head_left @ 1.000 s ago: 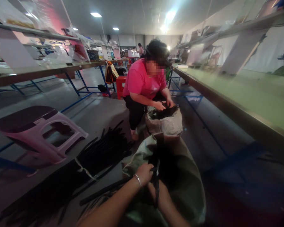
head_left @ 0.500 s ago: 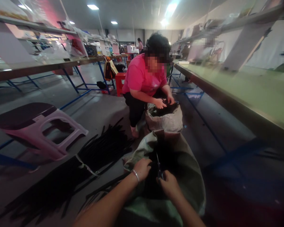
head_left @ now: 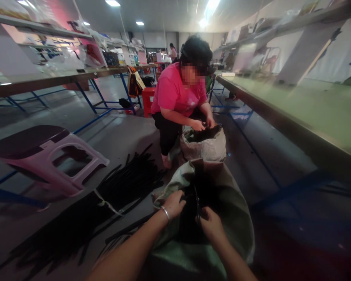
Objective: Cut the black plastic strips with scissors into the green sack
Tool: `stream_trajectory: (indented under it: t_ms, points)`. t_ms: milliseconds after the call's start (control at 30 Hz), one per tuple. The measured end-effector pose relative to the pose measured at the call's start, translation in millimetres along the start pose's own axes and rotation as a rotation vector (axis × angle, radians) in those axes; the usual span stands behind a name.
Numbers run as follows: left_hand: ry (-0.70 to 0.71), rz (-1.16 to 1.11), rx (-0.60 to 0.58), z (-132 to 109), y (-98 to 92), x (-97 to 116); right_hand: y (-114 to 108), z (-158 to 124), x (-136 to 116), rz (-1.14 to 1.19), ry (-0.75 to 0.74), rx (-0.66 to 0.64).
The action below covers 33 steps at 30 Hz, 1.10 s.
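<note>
Black scissors [head_left: 198, 207] | right hand [head_left: 212, 223] grip wrapped round handles | left hand [head_left: 173, 205] half-curled, hold unclear | seemingly snipping over woven sack [head_left: 240, 218] | next likely needs blades clear of left hand

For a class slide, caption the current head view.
Right hand holds scissors over an open sack; left hand beside them.

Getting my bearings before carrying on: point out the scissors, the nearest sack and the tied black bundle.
Scissors [head_left: 198, 203]: head view, at the middle, between blades and handles.
Nearest sack [head_left: 239, 222]: head view, on the bare wall at picture right.
Tied black bundle [head_left: 83, 214]: head view, about midway along its length.
</note>
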<state>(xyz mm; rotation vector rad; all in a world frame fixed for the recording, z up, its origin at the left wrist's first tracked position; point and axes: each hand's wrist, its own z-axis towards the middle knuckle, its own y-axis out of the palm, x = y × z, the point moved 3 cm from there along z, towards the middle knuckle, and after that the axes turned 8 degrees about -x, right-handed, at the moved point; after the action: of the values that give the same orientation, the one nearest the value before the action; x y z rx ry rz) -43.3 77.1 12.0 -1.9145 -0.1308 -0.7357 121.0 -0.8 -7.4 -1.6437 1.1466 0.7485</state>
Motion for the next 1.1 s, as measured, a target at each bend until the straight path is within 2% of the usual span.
stream_trajectory:
  t_ms: [333,500,633,767,1100]
  points:
    - [0.092,-0.039,0.025,3.3,-1.9,-5.4,5.0,-0.4,-1.0,0.163,0.064,-0.031]
    - [0.079,-0.263,0.055,6.5,-7.8,-9.0,2.9,-7.7,-9.4,0.165,0.114,-0.022]
    - [0.025,-0.421,0.063,8.3,-14.0,-11.1,3.2,-14.6,-12.8,0.156,0.133,-0.116]
    - [-0.001,-0.53,0.023,8.7,-15.1,-11.2,4.2,-19.3,-10.1,0.125,0.132,-0.208]
    - [0.068,-0.582,-0.104,1.9,-12.6,0.8,6.3,-16.9,-4.3,-0.044,0.092,-0.268]
